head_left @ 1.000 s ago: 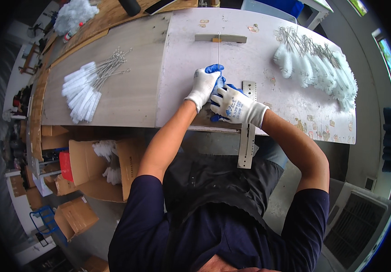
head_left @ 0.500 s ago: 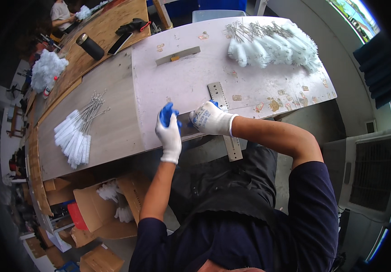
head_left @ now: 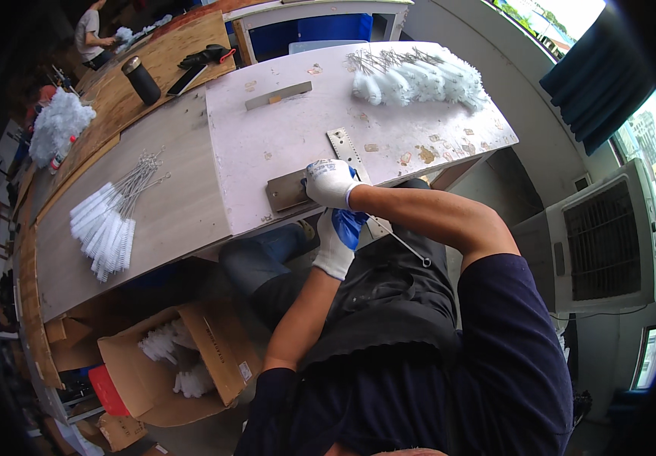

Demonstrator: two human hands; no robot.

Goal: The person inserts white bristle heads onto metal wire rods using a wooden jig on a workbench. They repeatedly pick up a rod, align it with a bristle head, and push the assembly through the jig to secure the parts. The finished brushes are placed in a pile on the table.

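Observation:
My left hand [head_left: 337,242], in a white glove with blue palm, is closed just below my right hand at the table's near edge. A thin wire handle with a looped end [head_left: 426,262] sticks out from it toward the lower right; whatever is at the wire's other end is hidden. My right hand [head_left: 329,182], gloved alike, is curled closed beside a grey metal plate [head_left: 286,191]; what its fingers hold is hidden. A perforated metal strip [head_left: 340,141] runs beneath my right wrist and past the table edge.
White wire-handled brushes [head_left: 107,228] lie fanned out at left; a larger pile [head_left: 423,80] is at the far right. A metal bar [head_left: 278,96], black bottle [head_left: 141,80] and phone [head_left: 188,79] lie farther back. An open carton [head_left: 138,357] stands below left. Another person [head_left: 92,36] is far left.
My left hand has moved right and nearer to me, closing in under my right hand. The looped wire now shows, and the grey plate is uncovered. The whole view has shifted slightly.

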